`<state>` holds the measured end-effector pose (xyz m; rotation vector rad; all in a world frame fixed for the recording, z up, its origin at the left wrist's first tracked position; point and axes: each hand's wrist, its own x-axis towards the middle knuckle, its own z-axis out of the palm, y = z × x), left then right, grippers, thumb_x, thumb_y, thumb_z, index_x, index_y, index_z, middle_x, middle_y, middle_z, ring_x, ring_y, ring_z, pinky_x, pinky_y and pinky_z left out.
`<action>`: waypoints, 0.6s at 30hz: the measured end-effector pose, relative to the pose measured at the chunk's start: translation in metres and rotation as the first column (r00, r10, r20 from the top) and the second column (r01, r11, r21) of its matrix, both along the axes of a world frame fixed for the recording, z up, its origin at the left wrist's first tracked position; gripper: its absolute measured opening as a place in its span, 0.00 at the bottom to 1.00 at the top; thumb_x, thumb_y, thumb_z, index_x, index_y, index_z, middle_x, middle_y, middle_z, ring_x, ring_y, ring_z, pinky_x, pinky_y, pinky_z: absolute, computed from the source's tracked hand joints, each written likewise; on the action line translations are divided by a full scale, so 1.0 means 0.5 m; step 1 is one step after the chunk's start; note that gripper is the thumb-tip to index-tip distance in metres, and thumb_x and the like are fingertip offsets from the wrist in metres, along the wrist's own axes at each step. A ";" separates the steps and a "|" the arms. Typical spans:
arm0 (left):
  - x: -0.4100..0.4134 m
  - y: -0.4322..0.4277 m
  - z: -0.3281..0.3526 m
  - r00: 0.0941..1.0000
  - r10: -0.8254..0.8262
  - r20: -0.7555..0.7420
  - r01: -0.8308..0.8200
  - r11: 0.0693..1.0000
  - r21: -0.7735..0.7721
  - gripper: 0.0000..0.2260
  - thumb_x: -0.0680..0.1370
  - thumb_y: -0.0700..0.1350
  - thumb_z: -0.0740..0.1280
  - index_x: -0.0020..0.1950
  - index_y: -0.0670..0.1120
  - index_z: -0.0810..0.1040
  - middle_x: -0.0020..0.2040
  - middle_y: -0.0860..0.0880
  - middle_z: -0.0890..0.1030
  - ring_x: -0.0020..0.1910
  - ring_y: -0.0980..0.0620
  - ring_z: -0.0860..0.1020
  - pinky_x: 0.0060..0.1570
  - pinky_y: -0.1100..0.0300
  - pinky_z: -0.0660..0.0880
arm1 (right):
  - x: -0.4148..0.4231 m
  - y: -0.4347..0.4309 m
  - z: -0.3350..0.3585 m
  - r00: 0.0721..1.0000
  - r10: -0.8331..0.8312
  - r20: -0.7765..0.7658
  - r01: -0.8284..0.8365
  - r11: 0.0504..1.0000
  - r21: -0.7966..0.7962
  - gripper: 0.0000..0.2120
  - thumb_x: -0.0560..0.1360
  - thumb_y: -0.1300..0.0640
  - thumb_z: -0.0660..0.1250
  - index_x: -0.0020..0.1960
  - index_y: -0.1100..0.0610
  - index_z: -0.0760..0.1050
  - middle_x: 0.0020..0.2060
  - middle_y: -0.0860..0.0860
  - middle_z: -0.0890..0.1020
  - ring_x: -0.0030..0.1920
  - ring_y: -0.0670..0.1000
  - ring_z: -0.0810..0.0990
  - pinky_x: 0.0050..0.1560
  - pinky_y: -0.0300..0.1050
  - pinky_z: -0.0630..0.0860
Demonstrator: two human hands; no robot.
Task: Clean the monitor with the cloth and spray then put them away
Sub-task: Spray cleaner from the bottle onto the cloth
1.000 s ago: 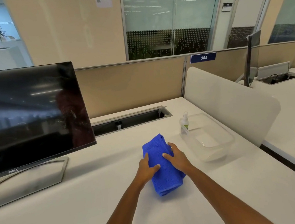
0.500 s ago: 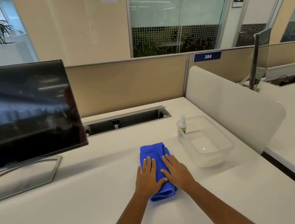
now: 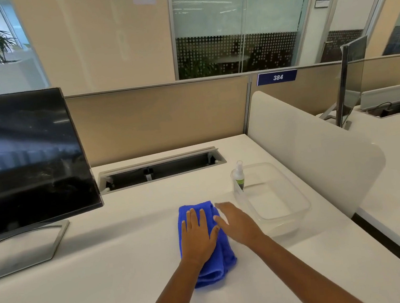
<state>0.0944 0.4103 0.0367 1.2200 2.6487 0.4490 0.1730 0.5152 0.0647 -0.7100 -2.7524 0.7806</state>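
Now my hands are spread flat, left hand [image 3: 197, 236] pressing the cloth [image 3: 215, 271], right hand [image 3: 238, 224] just beside it, nearer the tub [image 3: 283, 227].

The white table [image 3: 106, 299] carries a monitor [image 3: 20, 159] on its grey stand [image 3: 28, 249] at the left. A folded blue cloth [image 3: 217, 267] lies near the middle, with a clear plastic container [image 3: 283, 225] just right of it. An open cable trough [image 3: 161, 169] is set into the back.

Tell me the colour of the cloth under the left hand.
Bright blue; the folded cloth shows best in the head view.
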 end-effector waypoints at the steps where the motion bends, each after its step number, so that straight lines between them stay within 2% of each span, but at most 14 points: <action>1: 0.000 0.013 0.008 1.000 -0.002 -0.002 0.002 1.000 0.024 0.28 0.80 0.56 0.48 0.75 0.45 0.44 0.77 0.44 0.45 0.76 0.46 0.44 0.74 0.52 0.44 | 0.000 0.009 0.013 0.998 -0.009 -0.059 0.009 1.000 0.007 0.20 0.81 0.53 0.56 0.71 0.57 0.63 0.69 0.51 0.69 0.67 0.49 0.69 0.66 0.39 0.64; 3: -0.003 0.040 0.020 1.000 -0.015 -0.006 0.015 0.998 0.062 0.28 0.80 0.56 0.48 0.75 0.46 0.45 0.77 0.44 0.45 0.76 0.47 0.45 0.74 0.52 0.45 | -0.001 0.029 0.036 0.985 -0.039 -0.168 0.041 0.999 0.012 0.18 0.80 0.54 0.57 0.69 0.57 0.67 0.66 0.51 0.73 0.65 0.49 0.72 0.64 0.38 0.66; 6: -0.001 0.080 0.034 0.999 -0.047 -0.009 0.047 0.995 0.089 0.28 0.80 0.57 0.47 0.75 0.45 0.44 0.77 0.44 0.44 0.76 0.47 0.43 0.74 0.53 0.44 | 0.000 0.066 0.060 0.944 -0.135 -0.300 0.118 0.990 -0.074 0.15 0.79 0.58 0.60 0.65 0.59 0.71 0.63 0.55 0.76 0.62 0.53 0.75 0.62 0.41 0.70; 8: 0.005 0.106 0.043 0.997 -0.072 -0.017 0.073 0.993 0.088 0.31 0.78 0.60 0.41 0.75 0.45 0.42 0.77 0.44 0.43 0.76 0.47 0.42 0.74 0.53 0.42 | -0.002 0.094 0.067 0.923 -0.207 -0.324 0.174 0.977 -0.127 0.15 0.79 0.59 0.60 0.65 0.60 0.71 0.63 0.57 0.76 0.63 0.55 0.75 0.62 0.42 0.71; 10: 0.015 0.130 0.050 0.996 -0.092 -0.005 0.092 0.991 0.100 0.36 0.72 0.64 0.34 0.75 0.45 0.42 0.77 0.44 0.42 0.76 0.48 0.41 0.74 0.54 0.41 | -0.005 0.124 0.068 0.911 -0.278 -0.305 0.235 0.957 -0.172 0.16 0.79 0.59 0.60 0.66 0.61 0.71 0.62 0.58 0.77 0.61 0.57 0.76 0.60 0.41 0.71; 12: 0.024 0.149 0.053 0.993 -0.113 0.019 0.109 0.987 0.121 0.39 0.68 0.65 0.32 0.75 0.45 0.42 0.77 0.45 0.42 0.76 0.48 0.41 0.74 0.54 0.40 | -0.010 0.154 0.062 0.909 -0.335 -0.247 0.289 0.935 -0.207 0.17 0.79 0.57 0.60 0.66 0.61 0.69 0.63 0.58 0.76 0.62 0.57 0.75 0.61 0.43 0.71; 15: 0.035 0.173 0.046 0.989 -0.143 0.030 0.138 0.982 0.129 0.28 0.80 0.58 0.44 0.75 0.46 0.43 0.77 0.45 0.42 0.76 0.49 0.40 0.74 0.54 0.39 | -0.019 0.192 0.045 0.922 -0.369 -0.120 0.335 0.913 -0.234 0.20 0.79 0.57 0.59 0.70 0.61 0.65 0.68 0.58 0.70 0.67 0.57 0.70 0.67 0.48 0.67; 18: 0.039 0.188 0.035 0.985 -0.169 0.048 0.161 0.978 0.133 0.27 0.81 0.55 0.47 0.75 0.46 0.43 0.77 0.46 0.42 0.76 0.49 0.39 0.73 0.54 0.37 | -0.029 0.216 0.030 0.932 -0.359 -0.054 0.335 0.908 -0.249 0.22 0.80 0.56 0.59 0.72 0.61 0.62 0.70 0.58 0.68 0.69 0.57 0.68 0.69 0.49 0.65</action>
